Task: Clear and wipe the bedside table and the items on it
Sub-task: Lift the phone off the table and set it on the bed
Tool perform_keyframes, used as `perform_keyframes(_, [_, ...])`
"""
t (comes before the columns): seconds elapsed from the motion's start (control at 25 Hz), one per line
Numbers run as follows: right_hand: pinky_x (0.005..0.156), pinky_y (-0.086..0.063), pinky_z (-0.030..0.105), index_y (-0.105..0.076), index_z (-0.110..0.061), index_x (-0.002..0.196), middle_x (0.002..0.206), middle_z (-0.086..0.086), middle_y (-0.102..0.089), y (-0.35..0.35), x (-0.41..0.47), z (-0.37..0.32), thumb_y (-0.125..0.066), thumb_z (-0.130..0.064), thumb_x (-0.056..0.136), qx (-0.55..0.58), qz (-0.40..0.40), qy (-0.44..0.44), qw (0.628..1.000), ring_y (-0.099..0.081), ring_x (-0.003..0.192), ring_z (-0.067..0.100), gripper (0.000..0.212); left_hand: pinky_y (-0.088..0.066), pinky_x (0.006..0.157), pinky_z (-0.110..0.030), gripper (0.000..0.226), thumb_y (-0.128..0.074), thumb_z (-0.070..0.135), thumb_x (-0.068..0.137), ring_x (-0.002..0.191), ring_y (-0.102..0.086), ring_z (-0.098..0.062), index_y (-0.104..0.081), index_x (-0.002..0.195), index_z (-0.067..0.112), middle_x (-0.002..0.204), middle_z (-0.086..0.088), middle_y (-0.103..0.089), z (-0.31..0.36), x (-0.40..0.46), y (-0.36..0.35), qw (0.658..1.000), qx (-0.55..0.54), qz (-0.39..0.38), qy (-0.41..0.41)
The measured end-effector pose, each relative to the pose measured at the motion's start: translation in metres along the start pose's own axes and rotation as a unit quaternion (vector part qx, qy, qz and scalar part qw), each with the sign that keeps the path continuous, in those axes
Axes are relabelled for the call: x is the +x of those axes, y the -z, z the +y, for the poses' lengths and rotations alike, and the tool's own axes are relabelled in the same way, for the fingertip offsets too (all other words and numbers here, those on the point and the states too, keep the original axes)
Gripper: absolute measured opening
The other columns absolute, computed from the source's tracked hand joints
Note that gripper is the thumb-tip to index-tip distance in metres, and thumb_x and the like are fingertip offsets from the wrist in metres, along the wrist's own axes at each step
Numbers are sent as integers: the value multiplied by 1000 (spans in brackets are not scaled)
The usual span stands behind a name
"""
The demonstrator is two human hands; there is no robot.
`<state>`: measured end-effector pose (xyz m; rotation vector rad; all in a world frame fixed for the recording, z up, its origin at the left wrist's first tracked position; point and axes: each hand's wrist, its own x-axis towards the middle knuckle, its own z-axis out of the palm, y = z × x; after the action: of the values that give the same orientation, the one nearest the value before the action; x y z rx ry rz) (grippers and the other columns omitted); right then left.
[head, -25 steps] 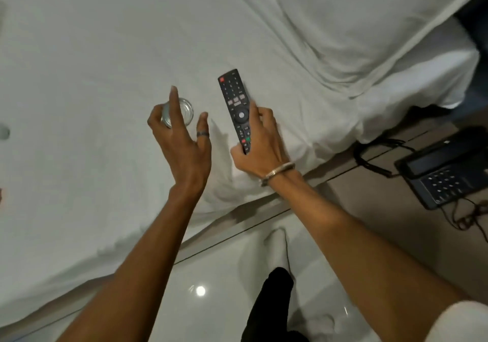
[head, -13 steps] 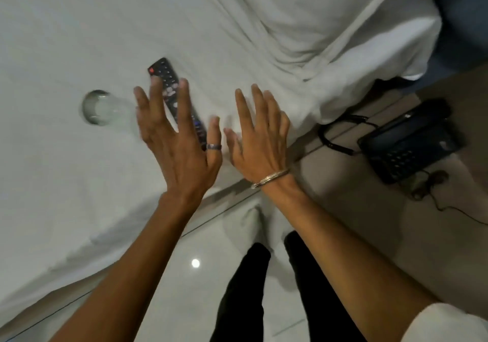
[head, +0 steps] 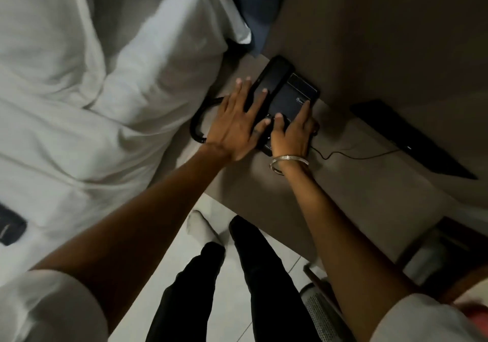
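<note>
A black desk telephone [head: 293, 96] sits at the back of the brown bedside table [head: 343, 199], against the wall. My left hand [head: 237, 122] lies flat on its handset [head: 274, 77], fingers spread and straight. My right hand [head: 293, 133] covers the keypad end, thumb and index finger on top and the other fingers curled around the right edge. The black remote [head: 10, 228] lies on the white bed [head: 66, 130] at the far left, only partly in view.
The phone's curly cord [head: 196, 122] loops off the table's left side, and a thin cable [head: 351, 154] runs right to a long dark flat object [head: 412, 138] by the wall. A pillow [head: 163, 59] borders the table. A mesh bin [head: 322, 312] stands near my legs.
Both hands have left the bed, where the remote and glass were put down, and swung right to the telephone. My view has turned to the bedside table.
</note>
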<state>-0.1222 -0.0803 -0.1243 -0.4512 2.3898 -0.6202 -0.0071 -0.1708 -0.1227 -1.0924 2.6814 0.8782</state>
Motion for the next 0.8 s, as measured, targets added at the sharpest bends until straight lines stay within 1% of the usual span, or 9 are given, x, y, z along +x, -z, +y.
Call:
perform_keyframes(0.12, [111,-48,52,-12,-28,161,166,15,-29,-6,16,9,-55,-31,101,144,12,-36,989,-49,139,37,74,-34,125,-55,73,-39,57,109,154,-33,-43,-4,169,37,170,-24,-23,3,31,-15,991,-107,-43,65])
perform_keyframes(0.24, [117,-43,53,-29,-18,159,162,17,-36,-12,27,14,-41,-30,108,211,22,-127,969,-48,141,36,53,-47,108,-50,69,-42,54,108,128,-54,-37,-10,168,43,144,-20,-51,14,32,-22,975,-184,7,126])
perform_keyframes(0.32, [119,-40,49,-36,-16,157,161,16,-39,-10,18,14,-34,-27,112,250,28,-135,958,-46,144,34,46,-43,106,-49,66,-39,52,109,122,-54,-34,-10,168,42,132,-18,-57,24,16,-22,965,-202,43,160])
perform_keyframes(0.44, [120,-39,35,-40,-10,155,159,14,-45,3,-22,6,-36,-19,112,297,22,-72,952,-46,145,27,44,-33,104,-50,66,-37,48,109,127,-51,-31,-10,168,39,134,-16,-58,37,-32,-14,950,-212,108,201])
perform_keyframes(0.52, [114,-43,24,-43,-8,153,155,12,-50,10,-55,0,-37,-16,112,312,-17,-12,950,-50,142,20,42,-31,107,-48,66,-37,51,107,127,-50,-24,-13,168,38,133,-9,-58,41,-76,-3,940,-183,177,226])
perform_keyframes(0.6, [99,-52,16,-47,-11,148,141,6,-60,13,-85,-13,-37,-17,112,329,-66,28,942,-62,124,3,38,-29,118,-48,67,-38,56,106,129,-47,-16,-15,167,41,133,-3,-54,37,-117,12,925,-169,242,239])
perform_keyframes(0.68, [87,-53,12,-48,-19,142,129,-1,-62,6,-113,-34,-42,-25,108,315,-97,72,941,-66,107,-7,34,-31,121,-32,68,-42,55,106,131,-44,-3,-16,167,41,138,2,-44,26,-156,30,891,-228,308,242])
perform_keyframes(0.76, [86,-53,17,-51,-25,135,125,-3,-64,-8,-140,-67,-48,-39,101,286,-121,139,940,-66,104,-4,37,-31,113,-7,70,-49,43,106,132,-38,13,-19,168,31,142,0,-37,10,-190,51,845,-284,385,241])
perform_keyframes(0.8, [87,-53,18,-54,-31,131,124,-4,-66,-16,-150,-86,-50,-45,98,274,-139,166,937,-66,106,-1,36,-30,110,-2,70,-50,37,106,134,-36,16,-19,168,26,143,-2,-36,3,-200,61,824,-292,418,246])
